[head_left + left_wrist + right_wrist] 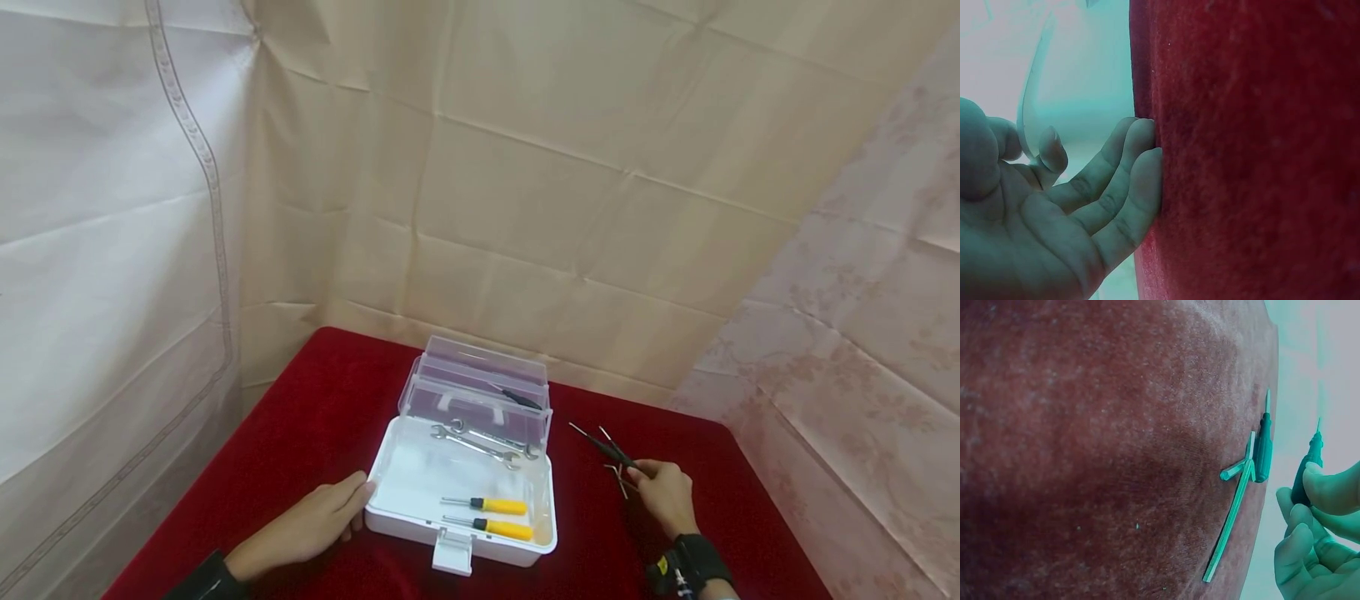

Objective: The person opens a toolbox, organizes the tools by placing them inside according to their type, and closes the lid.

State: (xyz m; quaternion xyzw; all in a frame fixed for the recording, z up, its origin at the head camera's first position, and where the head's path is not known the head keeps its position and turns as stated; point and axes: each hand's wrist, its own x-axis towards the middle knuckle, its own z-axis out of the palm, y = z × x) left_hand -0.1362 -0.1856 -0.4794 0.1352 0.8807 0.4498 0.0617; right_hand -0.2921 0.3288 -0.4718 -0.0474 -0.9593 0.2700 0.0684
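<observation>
An open white toolbox (390,521) with a clear lid (438,396) stands on red cloth. My left hand (318,517) holds its left rim, and several of its fingers touch the cloth in the left wrist view. My right hand (667,496), right of the box, pinches a small dark screwdriver (1307,469) raised above the cloth. Near it lie another dark screwdriver (1264,450) and bent hex keys (1229,519). Inside the box are two yellow-handled screwdrivers (504,506) and two open-end wrenches (480,447). A dark-handled tool (521,399) lies in the lid.
Red cloth (337,392) covers the table. Hanging beige cloth (525,192) closes off the back, with pale cloth (112,250) on the left and flowered cloth (847,333) on the right. The box's front latch (453,552) hangs down.
</observation>
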